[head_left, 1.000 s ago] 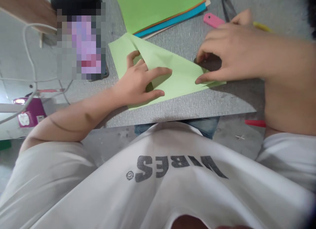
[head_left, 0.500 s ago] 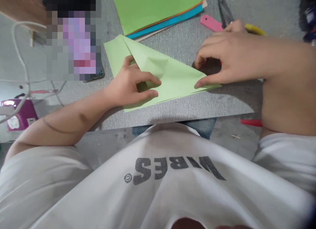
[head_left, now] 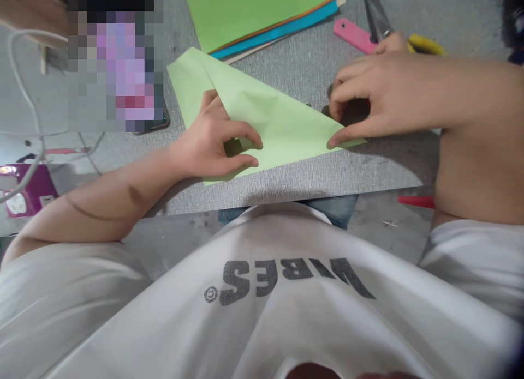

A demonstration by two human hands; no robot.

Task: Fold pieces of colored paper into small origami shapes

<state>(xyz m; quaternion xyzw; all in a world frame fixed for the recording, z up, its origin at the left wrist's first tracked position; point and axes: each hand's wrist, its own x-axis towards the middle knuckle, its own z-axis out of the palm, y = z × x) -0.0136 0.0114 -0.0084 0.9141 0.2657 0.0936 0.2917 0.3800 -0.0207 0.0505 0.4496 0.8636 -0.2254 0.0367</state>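
Observation:
A light green sheet of paper (head_left: 282,125) lies on the grey table, folded over into a slanted flap that narrows to a point at the right. My left hand (head_left: 213,142) rests on its left part, thumb and index finger spread apart; the other fingers are partly hidden at the flap's edge. At the right corner, my right hand (head_left: 368,95) touches the paper with its thumb tip. Its fingers curve near the upper edge, with a gap between them and the thumb.
Behind the sheet lies a stack of coloured paper (head_left: 262,16), green on top. Scissors (head_left: 356,36) with pink and yellow handles lie beyond my right hand. At the left are a blurred-out phone (head_left: 126,68), a white cable (head_left: 28,95) and a purple box (head_left: 35,188).
The view has shifted slightly. Both hands keep nearly the same places on the folded paper, and the flap lies a little flatter along its near edge.

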